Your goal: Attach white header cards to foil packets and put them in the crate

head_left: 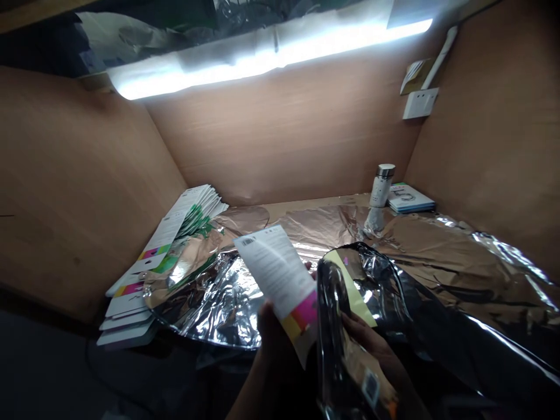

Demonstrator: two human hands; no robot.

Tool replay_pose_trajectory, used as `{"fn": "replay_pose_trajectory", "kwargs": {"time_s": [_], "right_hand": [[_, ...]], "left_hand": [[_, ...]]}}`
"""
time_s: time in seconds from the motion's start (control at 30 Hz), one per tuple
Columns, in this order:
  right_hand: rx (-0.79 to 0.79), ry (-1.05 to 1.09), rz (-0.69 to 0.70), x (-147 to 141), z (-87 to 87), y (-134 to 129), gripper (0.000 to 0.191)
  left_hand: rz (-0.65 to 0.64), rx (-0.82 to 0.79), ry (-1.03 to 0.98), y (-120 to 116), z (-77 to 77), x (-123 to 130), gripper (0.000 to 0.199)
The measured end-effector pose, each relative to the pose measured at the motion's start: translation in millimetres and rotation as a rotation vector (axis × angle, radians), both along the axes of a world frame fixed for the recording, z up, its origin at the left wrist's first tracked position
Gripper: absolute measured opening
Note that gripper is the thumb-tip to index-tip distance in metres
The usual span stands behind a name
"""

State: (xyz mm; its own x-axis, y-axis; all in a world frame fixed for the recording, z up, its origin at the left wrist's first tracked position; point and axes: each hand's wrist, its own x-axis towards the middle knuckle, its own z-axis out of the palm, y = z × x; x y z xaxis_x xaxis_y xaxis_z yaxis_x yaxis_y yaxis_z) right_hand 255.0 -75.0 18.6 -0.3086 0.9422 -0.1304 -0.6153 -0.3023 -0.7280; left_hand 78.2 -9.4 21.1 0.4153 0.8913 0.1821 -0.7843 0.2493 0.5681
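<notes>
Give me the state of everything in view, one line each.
Printed card: tilted, held in left hand.
Foil pouch: glossy, creased, held in right hand.
Stacked cards: fanned out.
Bottle: upright, capped.
Foil sheet: crumpled.
Light strip: lit.

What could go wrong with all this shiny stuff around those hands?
The shiny bag in the right hand looks slippery and might slide away. The white card in the left hand could bump the stack of printed cards, which looks close to the front edge and might spill. The white flask stands on crinkled foil, so it might tip if knocked.
</notes>
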Motion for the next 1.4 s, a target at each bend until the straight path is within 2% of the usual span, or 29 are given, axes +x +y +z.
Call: {"fn": "replay_pose_trajectory", "kwargs": {"time_s": [0.13, 0.2, 0.33, 0.47, 0.57, 0.67, 0.77, 0.87, 0.97, 1.03, 1.1, 1.17, 1.27, 1.4], "right_hand": [[0.013, -0.136, 0.166, 10.5, -8.2, -4.3, 0.038], [-0.002, -0.22, 0.161, 12.2, -11.0, -3.9, 0.042], [-0.034, -0.321, 0.034, 11.1, -13.4, 5.5, 0.045], [-0.021, -0.316, -0.11, 8.7, -13.9, 15.4, 0.059], [-0.013, -0.324, -0.121, 6.9, -13.9, 17.9, 0.063], [-0.014, -0.357, -0.139, 1.1, -12.4, 21.9, 0.065], [-0.005, -0.351, -0.189, -10.4, -5.8, 31.8, 0.068], [0.045, -0.385, -0.208, -20.0, 10.1, 39.4, 0.064], [0.234, -0.622, -0.219, -19.8, 32.5, 30.3, 0.051], [0.518, -0.934, -0.261, -16.2, 45.0, 14.8, 0.064], [0.874, -1.266, -0.286, -13.9, 51.4, -0.8, 0.073], [1.15, -1.491, -0.289, -15.5, 51.2, -9.5, 0.063], [1.34, -1.594, -0.36, -22.3, 43.8, -5.2, 0.048], [1.446, -1.615, -0.484, -26.8, 30.5, 5.8, 0.044]], "left_hand": [[0.12, -0.037, -0.119, 7.1, 27.9, -3.5, 0.09], [0.127, -0.054, -0.124, 6.0, 33.3, -2.1, 0.092], [0.065, -0.067, -0.108, 0.7, 27.7, 5.1, 0.092], [0.052, -0.05, -0.145, 1.1, 22.7, 6.5, 0.093], [0.076, 0.011, -0.191, 2.3, 23.9, 2.0, 0.09], [0.021, 0.017, -0.198, -0.4, 23.9, -0.5, 0.09], [-0.001, 0.021, -0.163, -5.1, 22.5, 3.8, 0.089], [0.028, 0.004, -0.163, -5.4, 22.5, 9.2, 0.089], [0.048, -0.051, -0.198, 2.6, 23.0, 4.9, 0.09], [0.079, -0.082, -0.218, 9.0, 22.6, -3.1, 0.088], [0.082, -0.124, -0.219, 12.2, 22.0, -9.2, 0.089], [0.054, -0.185, -0.22, 11.1, 21.2, -8.7, 0.09], [0.002, -0.235, -0.254, 6.0, 19.0, 3.5, 0.09], [-0.031, -0.223, -0.291, 4.5, 12.3, 16.9, 0.088]]}}
